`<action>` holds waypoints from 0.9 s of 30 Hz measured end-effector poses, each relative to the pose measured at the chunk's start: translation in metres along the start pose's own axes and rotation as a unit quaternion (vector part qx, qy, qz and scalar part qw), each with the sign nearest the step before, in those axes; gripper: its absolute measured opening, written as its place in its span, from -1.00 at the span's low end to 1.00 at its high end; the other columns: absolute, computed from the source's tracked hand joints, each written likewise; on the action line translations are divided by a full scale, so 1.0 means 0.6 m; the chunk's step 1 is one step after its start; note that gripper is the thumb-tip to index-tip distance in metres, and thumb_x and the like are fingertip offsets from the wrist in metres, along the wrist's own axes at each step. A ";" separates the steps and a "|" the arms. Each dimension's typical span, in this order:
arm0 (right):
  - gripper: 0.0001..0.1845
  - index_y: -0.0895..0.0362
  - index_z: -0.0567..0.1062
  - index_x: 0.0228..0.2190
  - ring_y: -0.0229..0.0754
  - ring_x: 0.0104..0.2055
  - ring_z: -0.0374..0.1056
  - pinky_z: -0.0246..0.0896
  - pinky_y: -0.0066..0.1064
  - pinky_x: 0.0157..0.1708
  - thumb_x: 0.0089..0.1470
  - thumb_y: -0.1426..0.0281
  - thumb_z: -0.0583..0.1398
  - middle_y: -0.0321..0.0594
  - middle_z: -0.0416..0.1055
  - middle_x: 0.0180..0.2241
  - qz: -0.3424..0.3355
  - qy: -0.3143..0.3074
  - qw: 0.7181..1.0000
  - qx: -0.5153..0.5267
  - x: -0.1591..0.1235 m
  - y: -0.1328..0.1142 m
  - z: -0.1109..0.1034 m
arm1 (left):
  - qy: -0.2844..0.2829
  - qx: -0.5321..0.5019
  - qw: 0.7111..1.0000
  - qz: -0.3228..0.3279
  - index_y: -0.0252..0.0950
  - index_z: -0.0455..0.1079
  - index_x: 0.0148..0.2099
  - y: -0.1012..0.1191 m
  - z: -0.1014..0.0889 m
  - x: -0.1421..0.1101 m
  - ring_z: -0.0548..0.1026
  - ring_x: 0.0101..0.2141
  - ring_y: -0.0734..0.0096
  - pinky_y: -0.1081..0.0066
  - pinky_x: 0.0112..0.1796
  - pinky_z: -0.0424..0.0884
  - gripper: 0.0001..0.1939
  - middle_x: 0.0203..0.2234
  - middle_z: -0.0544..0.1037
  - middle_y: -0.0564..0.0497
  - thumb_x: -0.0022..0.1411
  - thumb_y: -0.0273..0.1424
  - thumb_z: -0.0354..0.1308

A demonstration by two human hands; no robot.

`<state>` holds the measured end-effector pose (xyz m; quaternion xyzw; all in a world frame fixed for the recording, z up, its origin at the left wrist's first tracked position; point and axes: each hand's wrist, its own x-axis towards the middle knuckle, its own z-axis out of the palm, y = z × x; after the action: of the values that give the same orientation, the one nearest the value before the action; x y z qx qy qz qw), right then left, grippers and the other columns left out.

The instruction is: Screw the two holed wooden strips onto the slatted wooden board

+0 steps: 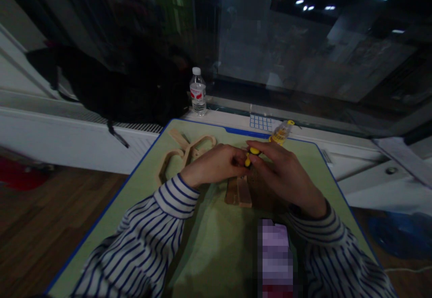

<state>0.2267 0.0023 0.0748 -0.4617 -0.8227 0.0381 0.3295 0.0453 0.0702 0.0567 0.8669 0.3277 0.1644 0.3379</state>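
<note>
My left hand (216, 165) and my right hand (286, 176) meet over the middle of a green table mat (209, 244). Both pinch a small yellow and black object (251, 155) between their fingertips; I cannot make out what it is. Just below the hands lie flat wooden pieces (240, 192). Curved wooden cut-outs (187, 151) lie on the mat left of my left hand. Both sleeves are white with dark stripes.
A clear water bottle (198, 92) stands on the white ledge beyond the mat. A small clear bottle with a yellow label (281, 132) lies at the mat's far edge. A blurred purple patch (275, 257) sits at the near edge. Wooden floor lies to the left.
</note>
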 end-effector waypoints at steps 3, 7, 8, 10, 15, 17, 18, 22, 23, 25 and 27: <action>-0.65 0.15 0.40 0.02 -0.12 -0.06 0.41 0.32 -0.21 -0.04 0.22 0.34 0.10 -0.08 0.50 -0.09 0.004 0.005 1.000 -0.009 0.001 0.001 0.002 | -0.006 -0.002 1.000 -0.001 -0.28 0.52 -0.25 0.001 -0.001 -0.001 0.43 -0.43 0.43 0.48 -0.39 0.24 -0.82 -0.46 0.56 0.08 0.13 -0.34 0.14; -0.67 0.15 0.43 -0.04 -0.10 -0.10 0.41 0.34 -0.21 -0.09 0.20 0.29 0.14 -0.09 0.51 -0.15 0.014 0.018 0.999 -0.027 0.003 0.003 0.007 | -0.020 -0.019 1.000 0.008 -0.27 0.53 -0.26 0.001 -0.001 -0.002 0.41 -0.44 0.44 0.48 -0.38 0.25 -0.80 -0.48 0.54 0.09 0.11 -0.37 0.12; -0.68 0.15 0.44 -0.07 -0.09 -0.12 0.41 0.35 -0.20 -0.11 0.19 0.27 0.14 -0.10 0.51 -0.17 0.018 0.022 0.999 -0.031 0.003 0.003 0.008 | -0.023 -0.024 0.999 0.011 -0.27 0.53 -0.26 0.001 0.000 -0.002 0.41 -0.44 0.45 0.48 -0.38 0.25 -0.80 -0.49 0.54 0.10 0.11 -0.38 0.11; -0.68 0.13 0.45 -0.10 -0.08 -0.14 0.41 0.35 -0.18 -0.13 0.18 0.23 0.15 -0.10 0.51 -0.20 0.022 0.031 0.999 -0.037 0.003 0.003 0.010 | -0.034 -0.032 0.999 0.015 -0.28 0.53 -0.25 -0.001 0.001 -0.001 0.40 -0.45 0.46 0.48 -0.40 0.25 -0.78 -0.49 0.53 0.11 0.09 -0.40 0.09; -0.70 0.12 0.44 -0.11 -0.07 -0.15 0.40 0.35 -0.17 -0.15 0.18 0.22 0.15 -0.10 0.50 -0.20 0.017 0.032 0.999 -0.039 0.002 0.005 0.012 | -0.054 -0.036 0.998 0.022 -0.31 0.53 -0.22 -0.003 0.001 -0.001 0.40 -0.46 0.47 0.49 -0.42 0.23 -0.74 -0.50 0.52 0.10 0.09 -0.42 0.06; -0.70 0.11 0.44 -0.11 -0.07 -0.15 0.40 0.35 -0.18 -0.15 0.18 0.23 0.15 -0.10 0.50 -0.20 0.016 0.033 0.998 -0.043 0.003 0.007 0.012 | -0.049 -0.036 0.998 0.020 -0.31 0.53 -0.22 -0.002 -0.001 -0.001 0.41 -0.45 0.47 0.49 -0.41 0.24 -0.75 -0.49 0.52 0.09 0.10 -0.40 0.08; -0.71 0.11 0.44 -0.12 -0.08 -0.16 0.41 0.35 -0.18 -0.15 0.18 0.22 0.14 -0.10 0.50 -0.20 0.016 0.034 0.998 -0.044 0.003 0.007 0.012 | -0.044 -0.038 0.998 0.019 -0.30 0.53 -0.21 -0.001 -0.001 -0.001 0.42 -0.44 0.46 0.49 -0.41 0.24 -0.76 -0.48 0.53 0.09 0.11 -0.39 0.09; -0.71 0.10 0.45 -0.13 -0.08 -0.16 0.41 0.35 -0.18 -0.14 0.18 0.21 0.14 -0.10 0.50 -0.20 0.019 0.032 0.999 -0.039 0.005 0.005 0.011 | -0.023 -0.045 0.999 0.014 -0.26 0.52 -0.18 -0.002 -0.001 0.000 0.46 -0.40 0.44 0.50 -0.39 0.25 -0.76 -0.45 0.56 0.11 0.12 -0.36 0.12; -0.70 0.10 0.45 -0.13 -0.08 -0.15 0.41 0.35 -0.18 -0.14 0.18 0.21 0.14 -0.10 0.51 -0.19 0.021 0.030 0.999 -0.037 0.005 0.004 0.010 | -0.021 -0.042 0.999 0.012 -0.26 0.53 -0.19 -0.002 0.000 0.000 0.46 -0.40 0.44 0.50 -0.39 0.25 -0.77 -0.45 0.56 0.11 0.12 -0.36 0.12; -0.67 0.12 0.43 -0.08 -0.07 -0.10 0.41 0.34 -0.17 -0.10 0.18 0.22 0.14 -0.08 0.50 -0.15 0.024 0.028 0.999 -0.029 0.004 0.003 0.008 | -0.017 -0.031 0.999 0.010 -0.27 0.53 -0.21 -0.002 -0.001 0.000 0.44 -0.42 0.44 0.50 -0.39 0.25 -0.78 -0.46 0.56 0.10 0.13 -0.35 0.12; -0.63 0.12 0.39 0.00 -0.08 -0.04 0.39 0.32 -0.17 -0.05 0.19 0.26 0.14 -0.08 0.48 -0.07 0.023 0.025 0.999 -0.014 0.002 0.002 0.004 | -0.016 -0.018 1.000 0.011 -0.28 0.54 -0.24 -0.002 -0.002 0.000 0.43 -0.43 0.44 0.50 -0.40 0.24 -0.79 -0.47 0.55 0.09 0.12 -0.35 0.13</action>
<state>0.2259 0.0047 0.0730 -0.4857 -0.8039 0.0230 0.3426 0.0440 0.0716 0.0566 0.8665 0.3099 0.1599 0.3572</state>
